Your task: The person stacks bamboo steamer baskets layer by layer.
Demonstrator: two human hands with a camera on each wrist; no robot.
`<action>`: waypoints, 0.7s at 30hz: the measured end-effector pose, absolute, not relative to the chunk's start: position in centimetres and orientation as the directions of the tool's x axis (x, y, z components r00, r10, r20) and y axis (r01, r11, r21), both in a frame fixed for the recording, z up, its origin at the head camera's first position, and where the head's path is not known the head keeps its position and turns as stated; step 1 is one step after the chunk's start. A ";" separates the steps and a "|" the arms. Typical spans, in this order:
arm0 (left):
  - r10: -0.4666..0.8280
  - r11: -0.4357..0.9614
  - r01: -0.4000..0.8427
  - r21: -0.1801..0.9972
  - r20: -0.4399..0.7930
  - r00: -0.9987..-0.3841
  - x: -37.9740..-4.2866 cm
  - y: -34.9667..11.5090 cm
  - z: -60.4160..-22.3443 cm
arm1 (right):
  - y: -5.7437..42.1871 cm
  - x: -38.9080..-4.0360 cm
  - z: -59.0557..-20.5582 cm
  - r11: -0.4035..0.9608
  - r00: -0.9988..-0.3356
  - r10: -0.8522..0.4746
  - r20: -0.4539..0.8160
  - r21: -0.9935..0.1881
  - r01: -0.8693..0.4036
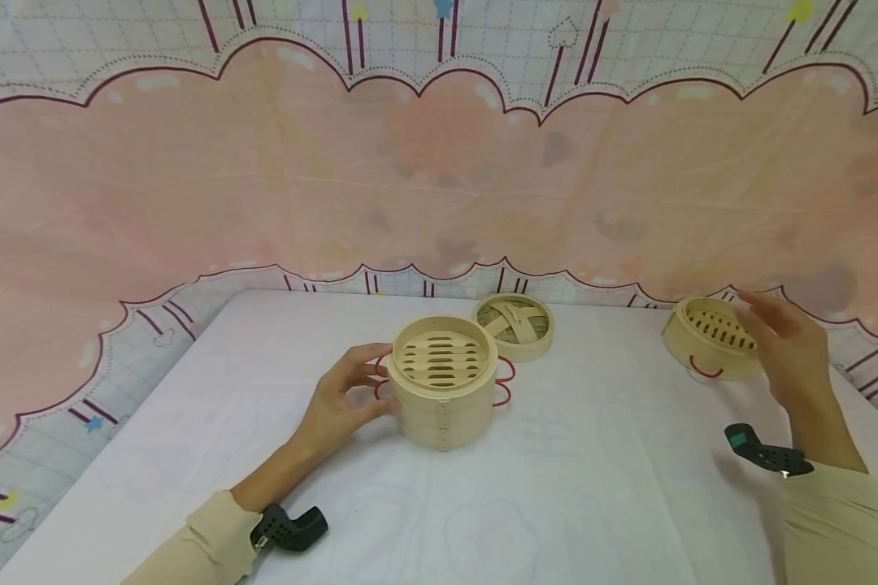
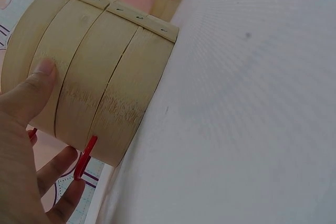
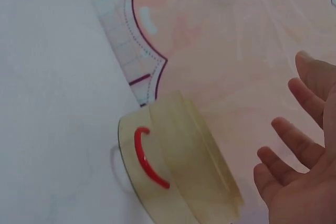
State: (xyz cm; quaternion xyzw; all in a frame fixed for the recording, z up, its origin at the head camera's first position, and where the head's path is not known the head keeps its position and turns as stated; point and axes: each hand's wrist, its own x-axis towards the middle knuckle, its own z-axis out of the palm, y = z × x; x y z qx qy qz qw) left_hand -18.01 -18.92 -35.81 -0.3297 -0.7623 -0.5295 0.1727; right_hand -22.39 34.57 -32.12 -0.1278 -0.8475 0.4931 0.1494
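At left, on a white surface (image 1: 593,487), a person's left grip (image 1: 344,390) is closed around the side of a two-tier bamboo steamer stack (image 1: 446,418), thumb on the near wall and fingers by the red loops. The stack stands upright near the middle, its slatted top uncovered. Just behind it and to the right sits a round lid (image 1: 519,345) with crossed strips, partly hidden by the stack. Farther right, well apart, a single steamer (image 1: 688,349) rests near the far edge, and beside it the right grip (image 1: 790,345) is unclenched, fingers spread and holding nothing.

The bamboo looks light and stiff, dry enough not to slip, though the thin slats and seams could probably crack if squeezed hard. The plain outer walls seem the best place to take hold, low down for the stack so both tiers come together; the thin red loops look less sure.

The head view alone shows the slotted top and the lid's crossed strips. The left wrist view reveals the stitched seam (image 2: 139,17) and the fingertips beside a red handle (image 2: 85,158). From above, the right fingers overlap the single steamer, and contact is hard to judge; the right wrist view shows a gap between them.
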 end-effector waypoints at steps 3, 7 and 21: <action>0.319 0.225 0.681 0.697 0.608 -0.727 -17.9 -18.9 -35.8 | 35.2 -22.3 -32.5 0.468 -0.915 0.394 0.089 -0.876 0.117; 0.314 0.231 0.675 0.701 0.602 -0.734 -17.9 -18.9 -35.7 | 35.7 -22.3 -33.0 0.414 -0.908 0.416 0.054 -0.900 0.136; 0.317 0.240 0.680 0.693 0.606 -0.730 -17.9 -18.9 -35.5 | 36.7 -22.6 -35.7 0.397 -0.906 0.421 0.041 -0.906 0.144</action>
